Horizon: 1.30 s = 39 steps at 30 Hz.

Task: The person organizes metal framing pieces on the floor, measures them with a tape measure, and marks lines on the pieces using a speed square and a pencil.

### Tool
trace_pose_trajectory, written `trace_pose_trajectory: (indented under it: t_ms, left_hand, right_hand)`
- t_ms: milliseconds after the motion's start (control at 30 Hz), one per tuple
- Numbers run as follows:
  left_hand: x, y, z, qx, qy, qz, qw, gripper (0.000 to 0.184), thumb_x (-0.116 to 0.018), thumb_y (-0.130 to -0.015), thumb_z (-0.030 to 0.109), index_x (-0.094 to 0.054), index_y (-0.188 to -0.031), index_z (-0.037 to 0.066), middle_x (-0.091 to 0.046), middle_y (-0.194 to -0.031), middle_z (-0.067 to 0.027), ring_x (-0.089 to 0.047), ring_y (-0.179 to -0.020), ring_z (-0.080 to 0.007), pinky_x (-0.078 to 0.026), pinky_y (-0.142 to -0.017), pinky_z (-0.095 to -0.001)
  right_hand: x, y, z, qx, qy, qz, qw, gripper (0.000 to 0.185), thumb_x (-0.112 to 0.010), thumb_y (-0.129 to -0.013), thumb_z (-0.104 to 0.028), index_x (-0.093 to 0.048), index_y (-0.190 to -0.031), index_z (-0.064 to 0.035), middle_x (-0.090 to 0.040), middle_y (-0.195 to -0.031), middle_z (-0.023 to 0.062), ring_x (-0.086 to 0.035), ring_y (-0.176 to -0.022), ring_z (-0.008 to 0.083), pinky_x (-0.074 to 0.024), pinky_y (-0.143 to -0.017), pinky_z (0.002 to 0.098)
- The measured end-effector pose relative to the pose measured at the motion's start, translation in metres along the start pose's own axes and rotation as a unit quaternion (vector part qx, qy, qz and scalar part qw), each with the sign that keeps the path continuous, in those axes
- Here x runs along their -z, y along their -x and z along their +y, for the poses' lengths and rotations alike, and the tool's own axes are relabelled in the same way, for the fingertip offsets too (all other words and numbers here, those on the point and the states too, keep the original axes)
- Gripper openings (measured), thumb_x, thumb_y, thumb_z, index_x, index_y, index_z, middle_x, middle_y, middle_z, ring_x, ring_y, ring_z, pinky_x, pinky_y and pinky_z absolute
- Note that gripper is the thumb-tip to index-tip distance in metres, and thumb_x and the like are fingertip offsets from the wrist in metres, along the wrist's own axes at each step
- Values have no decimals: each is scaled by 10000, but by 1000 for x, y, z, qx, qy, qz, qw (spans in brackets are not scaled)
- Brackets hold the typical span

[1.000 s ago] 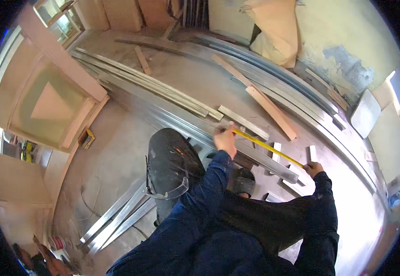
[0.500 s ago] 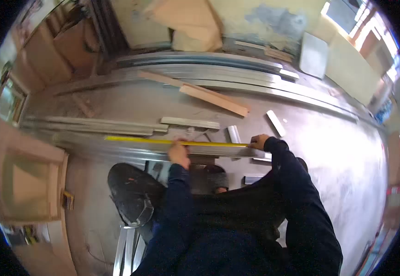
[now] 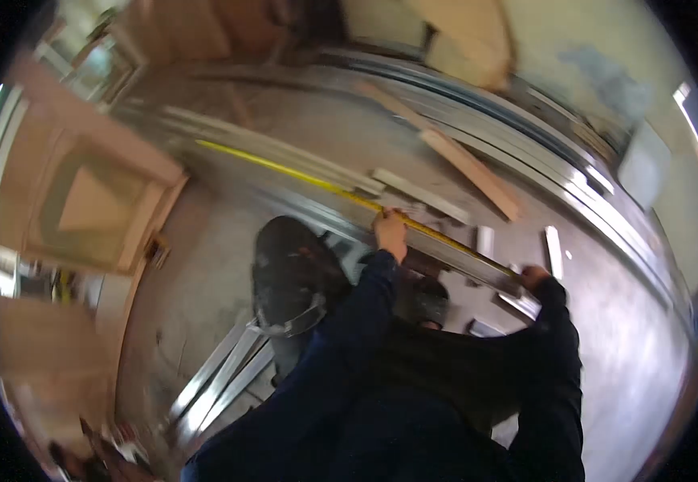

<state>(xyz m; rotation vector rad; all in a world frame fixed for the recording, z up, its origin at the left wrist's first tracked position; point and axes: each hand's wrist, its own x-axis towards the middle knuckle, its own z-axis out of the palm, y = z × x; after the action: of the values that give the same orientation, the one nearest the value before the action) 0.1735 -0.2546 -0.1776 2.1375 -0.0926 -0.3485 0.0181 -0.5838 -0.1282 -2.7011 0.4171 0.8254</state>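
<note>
A yellow measuring tape [image 3: 301, 175] runs extended along a long metal profile [image 3: 305, 210] on the floor. Partway along it, my left hand [image 3: 390, 233] is closed on the tape, with the blade reaching well past it to the upper left. My right hand [image 3: 534, 278] is closed at the tape's lower right end, near the end of the profile. Motion blur softens the fingers. My knee [image 3: 293, 273], with clear safety glasses [image 3: 293, 319] on it, is beside the profile.
Wooden planks [image 3: 469, 173] and short metal offcuts [image 3: 554, 251] lie beyond the tape. Long metal profiles [image 3: 517, 165] run along the wall. More metal strips [image 3: 224, 373] are at lower left. A wooden cabinet [image 3: 96, 201] stands left.
The tape now extends far beyond my left hand to the upper left; a second ago it spanned only between my hands. The view swung right and back again.
</note>
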Motion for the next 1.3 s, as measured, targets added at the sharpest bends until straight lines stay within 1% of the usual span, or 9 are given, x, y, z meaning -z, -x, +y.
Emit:
trace_pose_trajectory:
  t_ms: [100, 200, 400, 500, 633, 900, 1100, 1167, 1300]
  left_hand:
    - [1, -6, -2, 168, 438, 85, 879, 213, -452, -915, 242, -565, -1003, 85, -586, -888, -89, -569, -844, -218, -457, -707, -321]
    - [-1, -12, -6, 184, 464, 110, 860, 231, -428, -932, 261, -560, -987, 79, -582, -892, -110, -564, -863, -234, -451, -717, -318]
    - [23, -7, 18, 212, 422, 154, 868, 288, -386, -959, 292, -560, -966, 62, -578, -930, -153, -555, -948, -261, -448, -731, -321]
    - [64, -17, 26, 206, 81, 115, 968, 292, -387, -964, 257, -567, -945, 28, -594, -956, -159, -566, -920, -256, -454, -724, -336]
    - [47, -72, -44, 200, 436, 234, 846, 263, -412, -953, 197, -574, -981, -8, -626, -945, -144, -601, -827, -246, -467, -731, -339]
    - [48, -59, -40, 191, 625, 253, 714, 302, -330, -976, 285, -550, -967, 78, -592, -916, -52, -530, -864, -182, -414, -760, -261]
    - [38, -64, -52, 248, 254, 188, 916, 305, -367, -958, 265, -565, -974, 34, -624, -975, -122, -564, -882, -232, -443, -726, -305]
    - [68, -36, -4, 252, 386, 257, 849, 272, -418, -943, 225, -583, -957, 9, -645, -957, -143, -600, -840, -257, -462, -684, -355]
    - [60, -40, -14, 227, 370, 251, 865, 241, -460, -928, 193, -598, -927, -5, -653, -898, -161, -619, -786, -274, -470, -662, -382]
  right_hand:
    - [4, 0, 46, 15, -50, -55, 997, 382, -600, -805, -422, -680, -847, -50, -673, -735, 102, -635, -667, 206, -503, -635, 352]
    - [13, -7, -4, 15, -111, -23, 993, 314, -612, -822, -341, -677, -810, -34, -660, -674, 69, -606, -578, 151, -486, -568, 310]
    - [-8, -49, -75, 77, -66, 53, 993, 416, -570, -833, -425, -673, -813, -22, -660, -712, 144, -642, -661, 259, -501, -662, 358]
    - [-24, -52, -17, 65, -24, 1, 998, 437, -554, -843, -451, -684, -841, -34, -669, -755, 144, -639, -674, 252, -504, -656, 352]
    - [11, -8, 6, -27, -13, -140, 990, 483, -572, -817, -526, -690, -841, -57, -660, -696, 104, -616, -593, 188, -505, -598, 336]
    - [0, -28, -69, -34, -90, -94, 991, 438, -572, -846, -452, -686, -803, -32, -631, -631, 66, -580, -511, 161, -481, -480, 315]
    - [-8, -37, -82, 41, -84, -58, 994, 519, -550, -808, -533, -702, -831, -37, -657, -692, 146, -640, -607, 249, -526, -640, 365]
    - [-8, -39, -78, 28, -73, -72, 994, 511, -548, -812, -523, -701, -845, -37, -662, -691, 139, -636, -579, 252, -528, -612, 371]
    - [-5, -33, -80, 23, -105, -80, 991, 420, -577, -848, -444, -691, -792, -43, -618, -603, 57, -558, -495, 137, -462, -485, 307]
